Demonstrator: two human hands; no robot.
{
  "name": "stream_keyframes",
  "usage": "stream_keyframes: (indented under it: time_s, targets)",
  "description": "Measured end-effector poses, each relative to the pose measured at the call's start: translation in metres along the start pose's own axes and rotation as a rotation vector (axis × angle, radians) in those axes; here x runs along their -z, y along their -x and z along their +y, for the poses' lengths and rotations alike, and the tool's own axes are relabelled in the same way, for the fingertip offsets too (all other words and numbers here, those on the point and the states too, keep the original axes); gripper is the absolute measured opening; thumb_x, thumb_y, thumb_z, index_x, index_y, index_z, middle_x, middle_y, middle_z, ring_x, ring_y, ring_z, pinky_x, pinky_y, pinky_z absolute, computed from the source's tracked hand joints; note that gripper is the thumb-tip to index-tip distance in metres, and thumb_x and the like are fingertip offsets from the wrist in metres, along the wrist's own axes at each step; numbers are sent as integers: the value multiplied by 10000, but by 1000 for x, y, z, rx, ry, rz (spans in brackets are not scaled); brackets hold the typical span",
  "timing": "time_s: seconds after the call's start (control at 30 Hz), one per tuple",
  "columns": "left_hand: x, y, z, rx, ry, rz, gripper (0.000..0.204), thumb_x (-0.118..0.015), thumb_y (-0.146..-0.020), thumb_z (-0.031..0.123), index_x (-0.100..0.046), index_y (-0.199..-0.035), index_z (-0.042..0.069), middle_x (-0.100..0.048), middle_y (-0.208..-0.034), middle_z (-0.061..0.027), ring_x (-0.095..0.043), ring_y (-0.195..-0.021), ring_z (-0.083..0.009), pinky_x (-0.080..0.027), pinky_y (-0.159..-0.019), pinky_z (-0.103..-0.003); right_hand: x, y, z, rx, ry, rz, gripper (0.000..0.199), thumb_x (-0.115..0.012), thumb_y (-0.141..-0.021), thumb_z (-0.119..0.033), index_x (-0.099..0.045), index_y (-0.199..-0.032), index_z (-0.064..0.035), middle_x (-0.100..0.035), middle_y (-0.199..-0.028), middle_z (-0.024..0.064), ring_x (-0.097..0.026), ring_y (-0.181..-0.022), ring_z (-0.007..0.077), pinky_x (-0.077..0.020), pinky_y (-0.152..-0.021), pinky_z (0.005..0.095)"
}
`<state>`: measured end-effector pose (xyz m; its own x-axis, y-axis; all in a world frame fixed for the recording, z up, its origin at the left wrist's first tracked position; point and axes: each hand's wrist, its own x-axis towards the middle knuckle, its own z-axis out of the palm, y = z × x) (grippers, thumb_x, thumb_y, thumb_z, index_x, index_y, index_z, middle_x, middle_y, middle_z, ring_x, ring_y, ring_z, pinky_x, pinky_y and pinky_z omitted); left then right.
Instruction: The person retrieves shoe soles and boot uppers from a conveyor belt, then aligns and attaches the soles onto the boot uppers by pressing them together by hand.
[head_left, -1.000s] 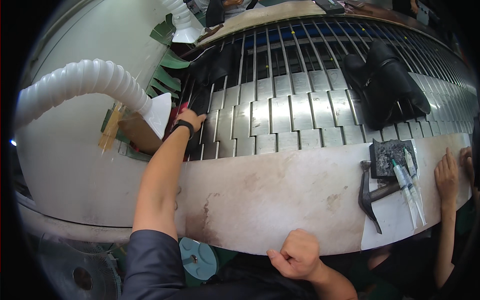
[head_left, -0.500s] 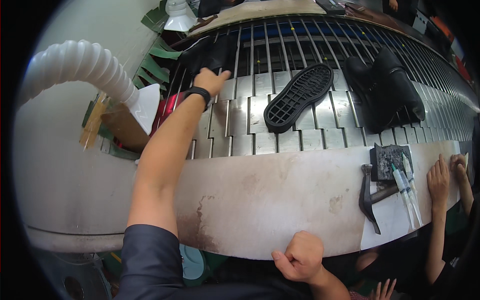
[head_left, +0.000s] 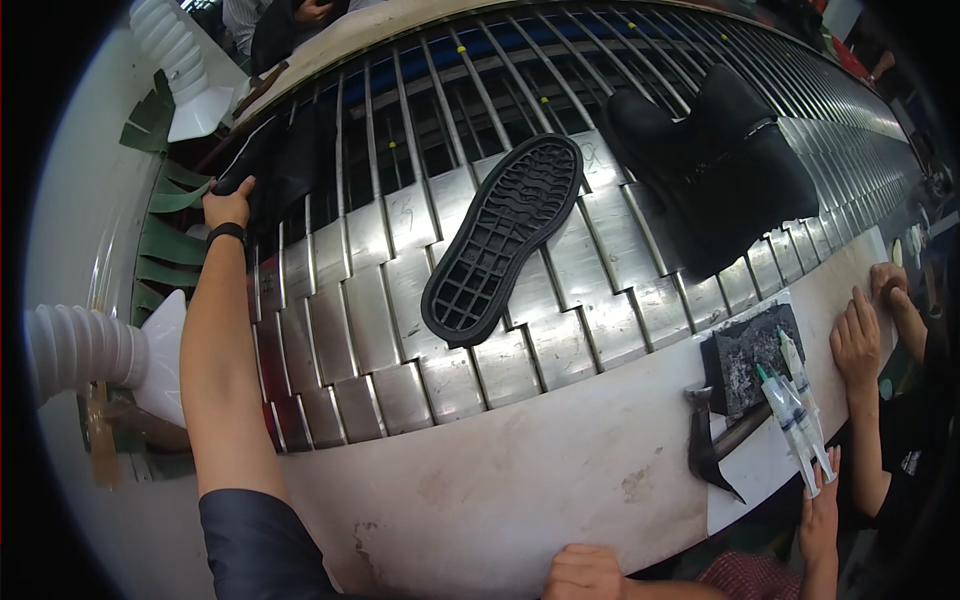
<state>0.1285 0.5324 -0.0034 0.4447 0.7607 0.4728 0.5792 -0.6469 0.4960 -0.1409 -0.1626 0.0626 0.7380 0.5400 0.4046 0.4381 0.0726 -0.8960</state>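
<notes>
At the far left of the conveyor, my left hand (head_left: 228, 205) closes on the near edge of a black boot (head_left: 290, 160), thumb on top; the fingertips are hidden. My left arm wears a black wristband. My right hand (head_left: 585, 572) rests as a closed fist at the near table edge, partly cut off by the frame, with nothing visible in it. Between them a black shoe sole (head_left: 505, 235) lies tread up on the metal slats. To its right, black boots (head_left: 715, 170) lie on the conveyor.
A hammer (head_left: 708, 445), a dark block (head_left: 750, 355) and syringes (head_left: 795, 425) lie on the table at the right. Beside them are another person's hands (head_left: 857, 340). White flexible duct hoses (head_left: 85, 345) and green strips (head_left: 165, 250) line the left side.
My left hand has reached farther left and closed on the black boot. My right fist sits lower in the picture. The view has turned, and another person's hand has come up near the syringes.
</notes>
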Motion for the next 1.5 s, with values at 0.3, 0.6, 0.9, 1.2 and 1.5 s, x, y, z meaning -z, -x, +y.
stream_keyframes:
  time_s: [0.3,0.6,0.9,1.2,1.5]
  targets:
    - [68,75,165,-587,-67,106,727,-873,-863,255,-539,-1508,219,-679,-1379,-160,-690,-1212,-414,-576,-989,-497,-7,10,-8,48,61,3,376,-863,-790,-77,-518,-640,-99,-451,-601,69,-444,-491,272,-334,-489,400]
    - [116,222,298,-1037,-89,-126,778,-786,-805,-2,-508,-1507,185,-624,-1410,-162,-740,-1039,-431,-634,-833,-509,-9,22,-5,-41,26,18,392,-836,-866,-96,-521,-634,-94,-495,-576,70,-501,-495,283,-400,-499,400]
    - [169,199,299,-1064,229,158,725,-906,-822,133,-583,-1471,145,-708,-1294,-163,-726,-1130,-393,-600,-927,-463,-9,23,-9,-27,-8,60,408,-814,-883,-121,-498,-626,-89,-509,-578,77,-525,-505,303,-413,-500,420]
    - [281,135,342,-1184,77,478,675,-883,-846,140,-614,-1461,205,-720,-1307,-104,-730,-1127,-357,-615,-891,-436,-10,28,-12,-35,25,57,430,-817,-890,-136,-481,-625,-87,-498,-570,89,-510,-498,304,-387,-479,419]
    - [225,274,362,-1305,3,97,610,-678,-874,-22,-596,-1443,181,-678,-1352,-200,-773,-1020,-378,-661,-754,-448,-11,28,-16,-43,76,74,423,-801,-914,-151,-489,-636,-83,-514,-581,96,-525,-515,308,-405,-506,423]
